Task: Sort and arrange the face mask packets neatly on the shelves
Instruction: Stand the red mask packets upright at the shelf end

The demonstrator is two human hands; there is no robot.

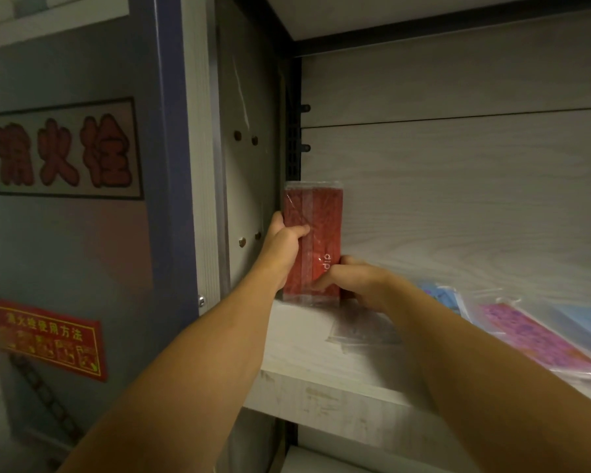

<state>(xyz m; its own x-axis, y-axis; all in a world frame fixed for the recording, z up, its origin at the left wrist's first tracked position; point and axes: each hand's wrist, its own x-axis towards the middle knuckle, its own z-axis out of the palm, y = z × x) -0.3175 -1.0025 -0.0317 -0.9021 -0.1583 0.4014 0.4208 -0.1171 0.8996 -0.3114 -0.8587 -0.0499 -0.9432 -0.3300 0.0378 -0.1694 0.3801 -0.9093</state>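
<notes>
the red mask packet [313, 240] stands upright at the far left end of the shelf [321, 380], close to the side panel. the left hand [284, 242] grips its left edge with thumb across the front, and the right hand [355, 281] pinches its lower right corner. to the right a pink packet [533, 339] lies flat on the shelf (a blue one [440, 297] behind it).
</notes>
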